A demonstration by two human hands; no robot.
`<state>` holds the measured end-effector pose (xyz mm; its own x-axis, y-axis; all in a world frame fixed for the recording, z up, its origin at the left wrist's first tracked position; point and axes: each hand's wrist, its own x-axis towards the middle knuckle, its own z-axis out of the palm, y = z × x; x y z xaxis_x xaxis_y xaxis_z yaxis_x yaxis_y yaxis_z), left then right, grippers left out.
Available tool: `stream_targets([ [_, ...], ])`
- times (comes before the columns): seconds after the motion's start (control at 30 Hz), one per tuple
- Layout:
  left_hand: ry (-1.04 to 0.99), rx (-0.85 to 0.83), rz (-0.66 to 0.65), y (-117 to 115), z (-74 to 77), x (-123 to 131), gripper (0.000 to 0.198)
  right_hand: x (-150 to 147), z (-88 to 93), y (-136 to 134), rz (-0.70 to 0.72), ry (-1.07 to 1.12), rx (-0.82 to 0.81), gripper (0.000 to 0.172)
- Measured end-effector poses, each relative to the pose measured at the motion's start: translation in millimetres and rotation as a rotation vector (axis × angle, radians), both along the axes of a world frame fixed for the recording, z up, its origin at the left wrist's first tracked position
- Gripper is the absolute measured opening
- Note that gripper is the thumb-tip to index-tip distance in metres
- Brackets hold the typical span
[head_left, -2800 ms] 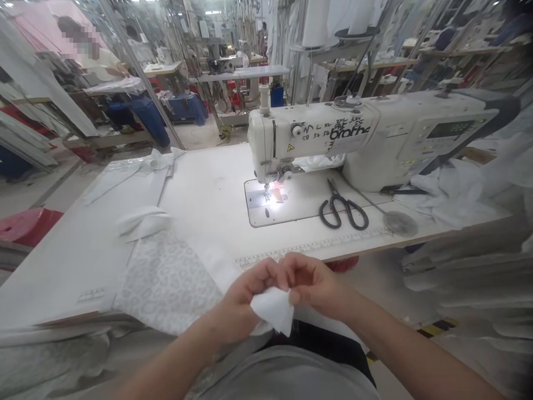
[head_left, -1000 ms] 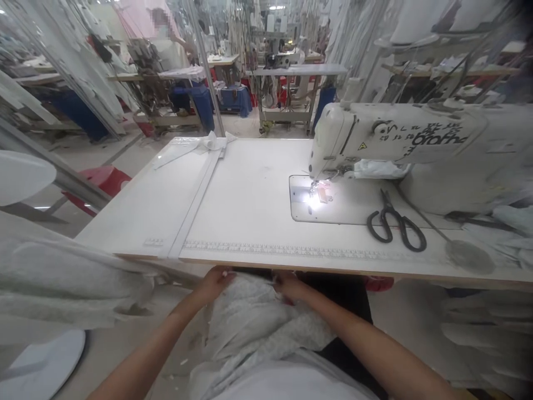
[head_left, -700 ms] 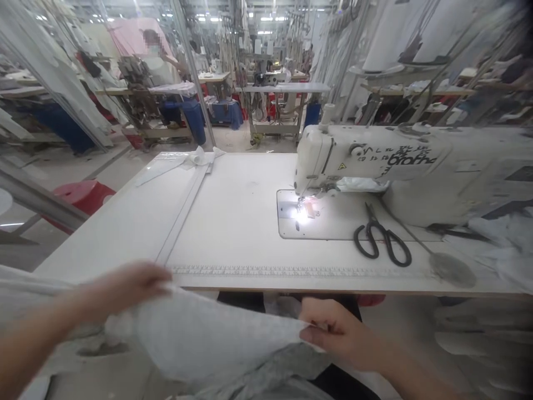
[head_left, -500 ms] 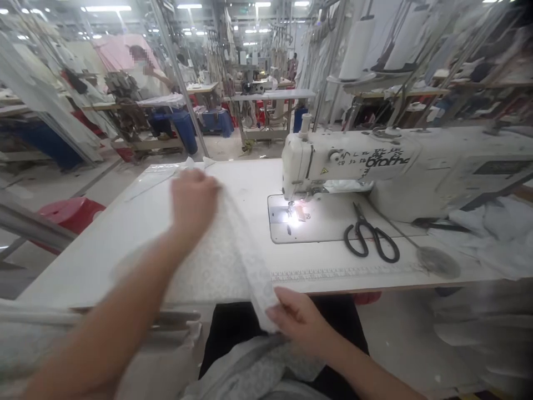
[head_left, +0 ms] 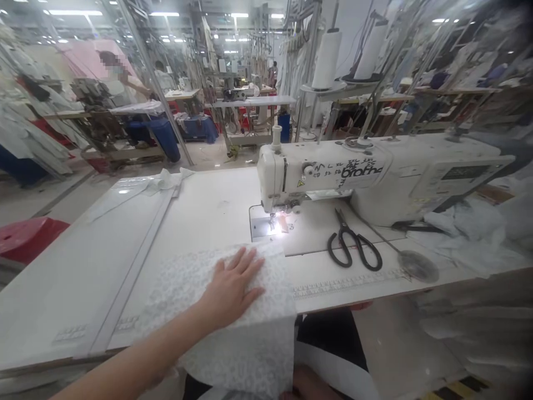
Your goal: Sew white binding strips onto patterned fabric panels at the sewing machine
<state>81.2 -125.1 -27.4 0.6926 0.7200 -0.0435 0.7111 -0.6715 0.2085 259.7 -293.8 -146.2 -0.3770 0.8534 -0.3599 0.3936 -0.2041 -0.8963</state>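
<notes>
My left hand [head_left: 231,289] lies flat on a pale grey-patterned fabric piece [head_left: 183,278], its fingers spread. The fabric rests on the white sewing table and hangs over the front edge above my lap. Its far corner reaches close to the needle area of a white sewing machine [head_left: 325,172], whose lamp is lit. At the bottom edge of the view my right hand [head_left: 310,384] is low beside the hanging fabric, its fingers mostly hidden. Black-handled scissors [head_left: 353,244] lie on the table to the right of the needle plate.
A clear ruler [head_left: 137,266] lies on the left of the table, with white scraps [head_left: 169,179] at its far end. A measuring scale [head_left: 350,283] runs along the front edge. Crumpled white cloth [head_left: 470,236] is at right, a red stool [head_left: 29,239] at left. Another person works behind.
My left hand has come down and right, from holding the strip up to pressing flat on the fabric. The fabric now lies nearer the needle. My right hand has dropped lower.
</notes>
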Motion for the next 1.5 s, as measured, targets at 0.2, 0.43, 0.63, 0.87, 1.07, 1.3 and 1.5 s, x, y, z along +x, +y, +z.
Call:
stream_targets([
  [0.2, 0.057, 0.041, 0.012, 55, -0.7, 22, 0.054, 22, 9.7, 29, -0.117, -0.194, 0.268, 0.031],
  [0.43, -0.169, 0.01, -0.045, 31, 6.5, 7, 0.046, 61, 12.5, 2, -0.172, -0.649, -0.023, 0.011],
  [0.63, -0.393, -0.999, -0.272, -69, 12.3, 12, 0.042, 49, 82.8, 16, -0.245, 0.131, 0.049, 0.023],
  [0.87, -1.376, -1.645, 0.143, -76, 19.0, 36, 0.053, 16, 115.2, 1, -0.111, 0.354, 0.249, 0.011],
  [1.07, -1.368, -1.43, 0.465, -62, 36.2, 37, 0.029, 14, 56.5, -5, -0.117, 0.221, 0.134, 0.029],
  [1.3, -1.248, -1.393, 0.511, -42, 24.8, 55, 0.019, 7, 48.2, 5, -0.343, 0.341, 0.182, 0.02],
  [1.5, -0.937, -1.041, 0.422, 21, 12.5, 47, 0.028, 8, 37.0, -4, -0.427, 0.398, 0.093, 0.026],
])
